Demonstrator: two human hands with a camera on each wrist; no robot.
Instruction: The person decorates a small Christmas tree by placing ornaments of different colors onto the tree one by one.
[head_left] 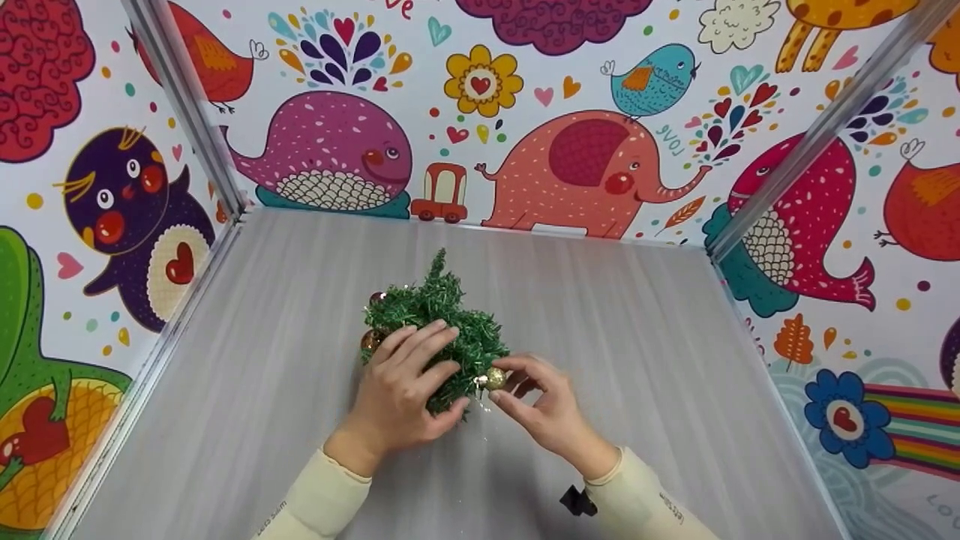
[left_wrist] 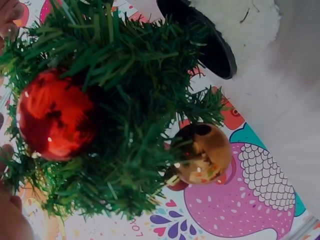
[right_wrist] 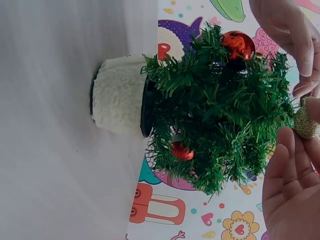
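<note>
A small green artificial Christmas tree [head_left: 442, 300] stands on the table, in a rough white pot [right_wrist: 120, 95] with a black rim. My left hand [head_left: 405, 390] rests on its near branches, fingers spread and relaxed. At the tree's right side my right hand [head_left: 547, 405] pinches a gold glitter bauble [head_left: 496, 378] between thumb and fingers, close to the branches. A shiny red bauble [left_wrist: 57, 115] and a smooth gold bauble [left_wrist: 202, 154] hang among the branches in the left wrist view. Another red bauble [right_wrist: 181, 151] shows low on the tree in the right wrist view.
The grey wood-grain table [head_left: 637, 337] is bordered by walls with cartoon animal prints [head_left: 585, 172]. Metal rails [head_left: 187, 112] run up the corners. A small black object [head_left: 578, 500] lies beside the right sleeve.
</note>
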